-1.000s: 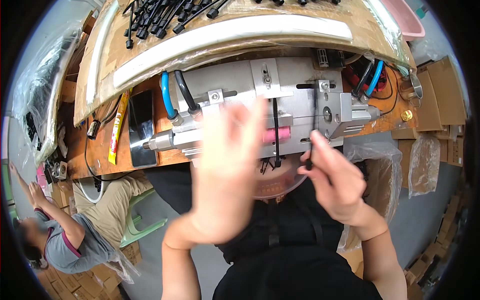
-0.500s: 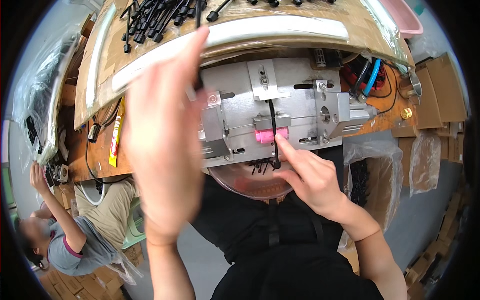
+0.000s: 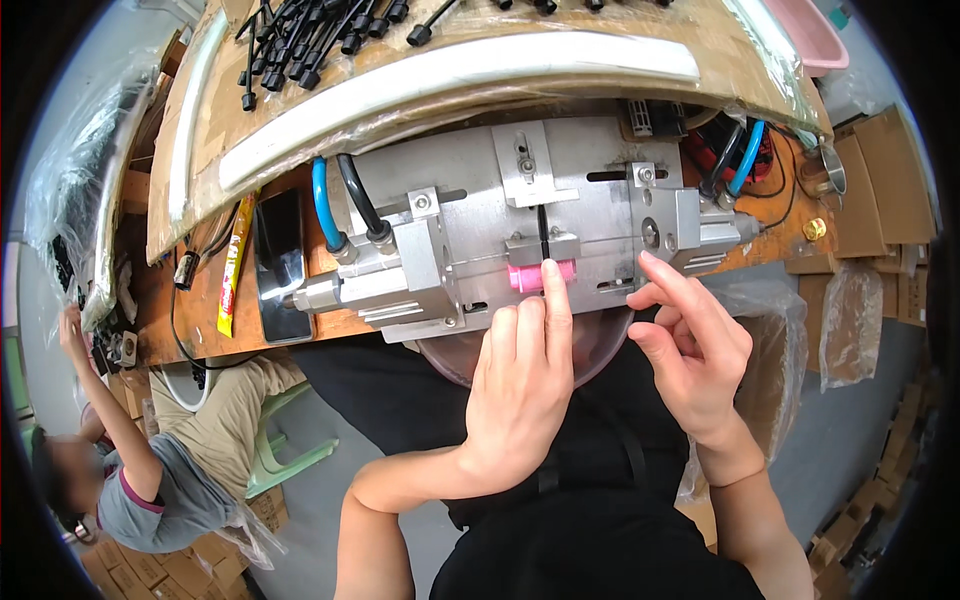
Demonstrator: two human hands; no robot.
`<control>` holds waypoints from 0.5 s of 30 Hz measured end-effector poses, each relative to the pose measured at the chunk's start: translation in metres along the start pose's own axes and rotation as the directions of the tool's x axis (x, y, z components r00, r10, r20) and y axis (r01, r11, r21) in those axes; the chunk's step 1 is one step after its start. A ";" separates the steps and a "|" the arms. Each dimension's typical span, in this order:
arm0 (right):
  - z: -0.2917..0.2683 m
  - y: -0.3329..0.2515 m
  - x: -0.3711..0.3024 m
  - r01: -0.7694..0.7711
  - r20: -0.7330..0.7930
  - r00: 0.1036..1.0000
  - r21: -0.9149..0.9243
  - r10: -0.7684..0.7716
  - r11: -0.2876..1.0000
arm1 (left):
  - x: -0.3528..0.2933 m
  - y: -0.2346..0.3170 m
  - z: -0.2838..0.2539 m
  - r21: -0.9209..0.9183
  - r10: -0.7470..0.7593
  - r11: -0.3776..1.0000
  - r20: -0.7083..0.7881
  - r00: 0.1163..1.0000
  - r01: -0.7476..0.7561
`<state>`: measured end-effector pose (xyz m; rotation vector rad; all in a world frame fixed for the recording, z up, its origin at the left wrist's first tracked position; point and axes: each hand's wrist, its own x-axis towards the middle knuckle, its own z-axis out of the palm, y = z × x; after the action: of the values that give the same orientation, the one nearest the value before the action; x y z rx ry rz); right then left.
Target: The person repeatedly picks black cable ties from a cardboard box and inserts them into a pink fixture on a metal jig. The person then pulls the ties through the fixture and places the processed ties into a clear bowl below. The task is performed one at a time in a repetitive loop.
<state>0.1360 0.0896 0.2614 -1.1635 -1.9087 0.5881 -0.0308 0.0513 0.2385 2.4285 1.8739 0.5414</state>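
Note:
A thin black rod [image 3: 544, 230] stands out toward me from a metal fixture [image 3: 490, 220] and crosses a pink block [image 3: 527, 278]. My left hand [image 3: 522, 395] reaches in from below, its straight index fingertip on the rod over the block. Its other fingers are bent, and its thumb is hidden. The rod's near end is also covered by this hand. My right hand [image 3: 692, 345] hovers just right of it, near the fixture's front edge. Its thumb and index finger are apart, with nothing between them.
Black rods with thick ends [image 3: 320, 35] lie on a cardboard-covered shelf [image 3: 450, 110] above the fixture. A phone [image 3: 283, 265] and a yellow packet [image 3: 233, 270] lie left. Below the fixture is a clear bowl [image 3: 605, 340]. A co-worker [image 3: 170, 470] sits at the left.
My left hand has come down from the raised left side onto the rod at the pink block. My right hand has left the rod, moving right and opening.

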 end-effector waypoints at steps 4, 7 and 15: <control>-0.007 -0.002 0.018 0.132 -0.005 0.991 -0.064 -0.133 0.989 | 0.005 -0.003 -0.011 -0.061 0.020 0.998 0.048 0.999 -0.017; -0.010 -0.007 0.068 0.412 -0.030 0.905 -0.187 -0.425 0.892 | 0.029 -0.019 -0.041 -0.181 0.039 0.983 -0.006 0.999 -0.040; 0.012 -0.035 0.252 0.628 0.510 0.777 -0.601 -0.368 0.494 | 0.151 -0.117 -0.102 -0.139 0.156 0.975 -0.116 0.981 -0.172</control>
<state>0.0452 0.2965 0.3790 -0.8780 -2.7637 -0.4610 -0.1365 0.2066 0.3458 2.5142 1.6087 0.8015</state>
